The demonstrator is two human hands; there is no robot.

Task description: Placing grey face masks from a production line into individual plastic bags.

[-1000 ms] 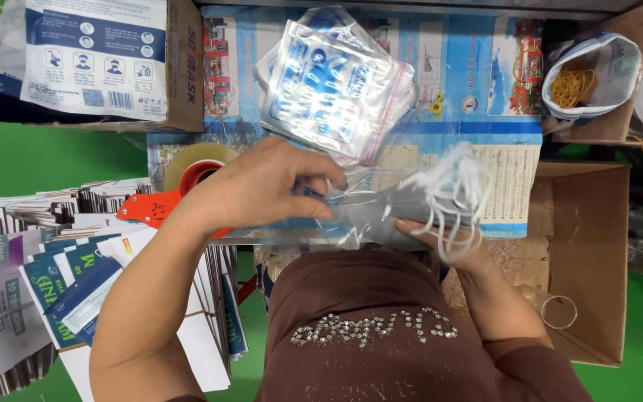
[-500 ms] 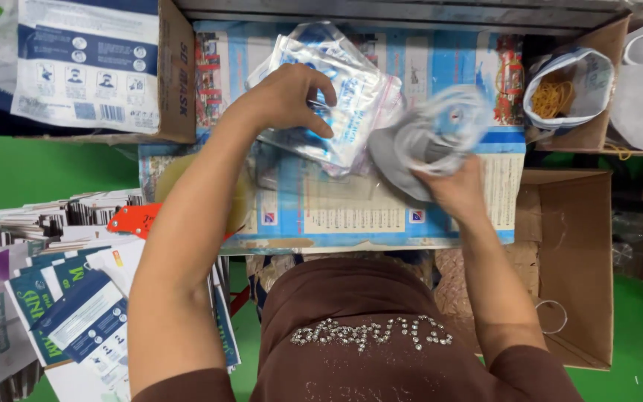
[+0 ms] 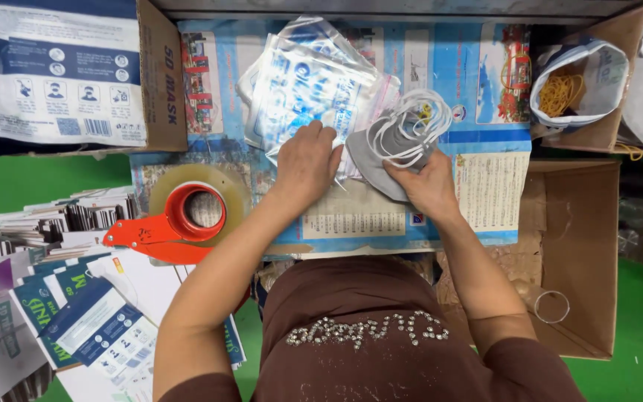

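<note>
Right hand (image 3: 426, 186) clamps the grey masks (image 3: 392, 160) beside the clear bags (image 3: 314, 82), left hand (image 3: 306, 160) fingers together pinching a bag's edge; loose white ear loops (image 3: 418, 123) risk snagging there.

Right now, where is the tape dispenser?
In the head view, the red tape dispenser lies on the table's left side, left of the left hand, above the printed cards.

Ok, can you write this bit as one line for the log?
left hand: on clear printed bags | right hand: holding grey masks | tape dispenser: idle, left
</note>
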